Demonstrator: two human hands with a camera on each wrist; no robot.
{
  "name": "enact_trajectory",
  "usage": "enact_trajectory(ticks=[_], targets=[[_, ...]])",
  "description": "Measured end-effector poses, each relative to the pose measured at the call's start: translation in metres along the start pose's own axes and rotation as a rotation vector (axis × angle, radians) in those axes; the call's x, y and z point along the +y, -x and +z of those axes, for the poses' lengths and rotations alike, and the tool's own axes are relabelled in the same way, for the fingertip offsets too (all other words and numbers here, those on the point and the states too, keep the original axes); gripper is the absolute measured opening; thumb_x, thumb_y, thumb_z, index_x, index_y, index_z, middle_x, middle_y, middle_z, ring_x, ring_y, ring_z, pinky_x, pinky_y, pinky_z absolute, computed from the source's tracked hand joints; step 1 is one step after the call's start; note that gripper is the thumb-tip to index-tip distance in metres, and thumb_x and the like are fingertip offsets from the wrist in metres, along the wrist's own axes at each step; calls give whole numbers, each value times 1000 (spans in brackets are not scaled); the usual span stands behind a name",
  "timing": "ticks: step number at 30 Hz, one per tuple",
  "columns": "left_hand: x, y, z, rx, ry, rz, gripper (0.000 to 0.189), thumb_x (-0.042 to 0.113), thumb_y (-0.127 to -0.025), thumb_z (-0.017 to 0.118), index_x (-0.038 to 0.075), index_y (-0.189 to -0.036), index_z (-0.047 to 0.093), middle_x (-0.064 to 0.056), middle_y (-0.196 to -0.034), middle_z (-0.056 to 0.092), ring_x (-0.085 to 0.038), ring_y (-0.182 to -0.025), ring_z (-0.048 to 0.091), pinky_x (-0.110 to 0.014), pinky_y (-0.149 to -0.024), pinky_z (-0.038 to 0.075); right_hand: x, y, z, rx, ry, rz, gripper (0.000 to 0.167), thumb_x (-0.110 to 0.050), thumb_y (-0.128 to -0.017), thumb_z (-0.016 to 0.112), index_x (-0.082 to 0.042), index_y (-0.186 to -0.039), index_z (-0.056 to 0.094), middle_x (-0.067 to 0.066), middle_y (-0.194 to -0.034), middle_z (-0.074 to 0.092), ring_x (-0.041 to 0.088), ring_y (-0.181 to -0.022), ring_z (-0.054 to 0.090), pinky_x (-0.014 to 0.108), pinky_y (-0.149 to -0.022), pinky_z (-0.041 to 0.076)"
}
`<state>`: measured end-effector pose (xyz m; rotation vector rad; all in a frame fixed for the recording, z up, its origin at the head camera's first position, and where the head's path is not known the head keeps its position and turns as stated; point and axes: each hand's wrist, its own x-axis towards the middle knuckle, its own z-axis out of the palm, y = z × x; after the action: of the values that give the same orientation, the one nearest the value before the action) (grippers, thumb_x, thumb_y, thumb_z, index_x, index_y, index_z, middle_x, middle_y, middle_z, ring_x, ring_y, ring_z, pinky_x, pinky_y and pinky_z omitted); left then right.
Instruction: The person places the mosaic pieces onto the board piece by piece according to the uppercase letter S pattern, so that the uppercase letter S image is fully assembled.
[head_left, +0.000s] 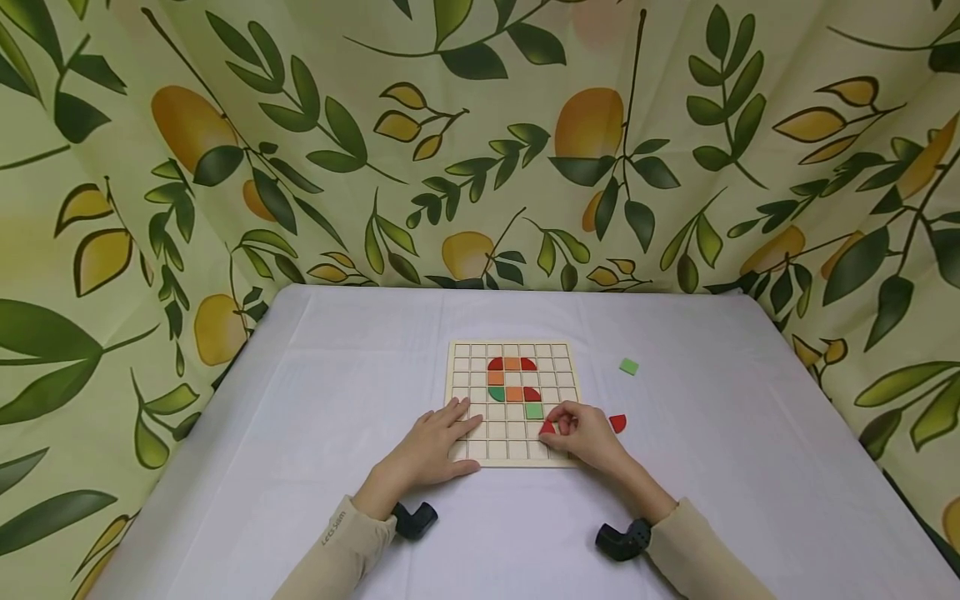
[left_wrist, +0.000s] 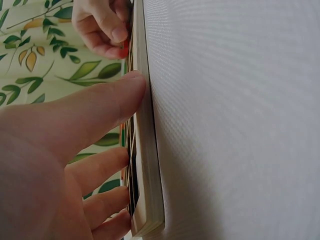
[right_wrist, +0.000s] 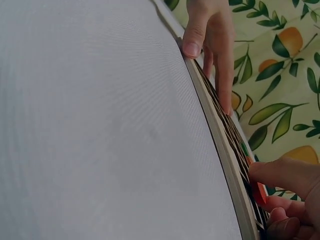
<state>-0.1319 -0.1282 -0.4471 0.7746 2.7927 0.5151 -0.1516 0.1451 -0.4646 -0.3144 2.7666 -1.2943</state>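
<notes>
A square wooden grid board (head_left: 498, 454) lies on the white-covered table. Red, orange and green tiles sit in its cells in a curved row, and a light green square tile (head_left: 534, 411) lies in a cell below them. My left hand (head_left: 431, 446) rests with spread fingers on the board's left side, its thumb at the near edge. With thumb and fingertips my right hand (head_left: 588, 435) pinches a red quarter-round tile (head_left: 547, 428) over the lower right cells. In the right wrist view that red tile (right_wrist: 259, 193) is tilted on edge at the board; the hand hides some cells.
Right of the board lie another red quarter-round tile (head_left: 618, 423) and a light green square tile (head_left: 628, 367). The white tablecloth (head_left: 360, 358) reaches back to a leaf-and-fruit patterned curtain (head_left: 480, 167). Black devices (head_left: 624, 540) are strapped at both wrists.
</notes>
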Motion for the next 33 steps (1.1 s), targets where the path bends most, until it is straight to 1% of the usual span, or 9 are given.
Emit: enact_trajectory(ticks=[4, 7, 12, 16, 22, 26, 33], targets=[[0, 0, 0, -4, 3, -4, 67, 44, -88, 64, 15, -145, 44, -12, -159, 32, -32, -149, 28, -58, -116, 30, 5, -1, -4, -52, -35, -20, 27, -17, -74, 82, -4, -91, 66, -2, -64, 47, 1, -55, 38, 16, -51, 32], [1, 0, 0, -4, 4, -4, 67, 44, -88, 64, 15, -145, 44, -12, -159, 32, -32, -149, 28, -58, -115, 30, 10, -1, -8, -119, -73, -50, 30, -15, -75, 81, -2, -97, 65, 1, -67, 49, 0, -53, 38, 16, -49, 32], [1, 1, -1, -8, 12, -13, 68, 44, -87, 65, 15, -145, 44, -12, -159, 31, -32, -149, 27, -58, -116, 29, 14, -2, -15, -239, -116, -61, 33, -11, -78, 77, -2, -106, 63, 2, -73, 50, 2, -56, 40, 15, -50, 34], [1, 1, -1, -12, 17, -15, 68, 44, -87, 66, 15, -145, 44, -11, -159, 31, -32, -150, 27, -58, -116, 28, 14, -3, -19, -286, -121, -87, 33, -6, -78, 73, -1, -109, 64, 3, -75, 51, 1, -57, 41, 15, -51, 35], [0, 1, 0, -3, 7, -8, 69, 45, -87, 65, 16, -145, 44, -11, -159, 31, -32, -149, 27, -58, -116, 29, 14, -5, -20, -280, -108, -117, 31, -4, -79, 72, 0, -109, 64, 5, -74, 52, 1, -57, 41, 15, -50, 34], [0, 1, 0, -1, 7, -10, 69, 46, -88, 64, 16, -146, 43, -11, -159, 31, -31, -150, 27, -57, -116, 29, 14, -5, -16, -248, -102, -104, 30, -6, -79, 74, 1, -106, 65, 5, -72, 51, 1, -56, 40, 14, -50, 33], [0, 1, -1, 0, 6, -7, 69, 46, -87, 64, 16, -146, 44, -12, -159, 31, -32, -149, 27, -58, -116, 30, 11, -4, -9, -165, -63, -65, 21, -7, -80, 74, -1, -99, 67, -1, -69, 50, 1, -53, 39, 15, -50, 33]])
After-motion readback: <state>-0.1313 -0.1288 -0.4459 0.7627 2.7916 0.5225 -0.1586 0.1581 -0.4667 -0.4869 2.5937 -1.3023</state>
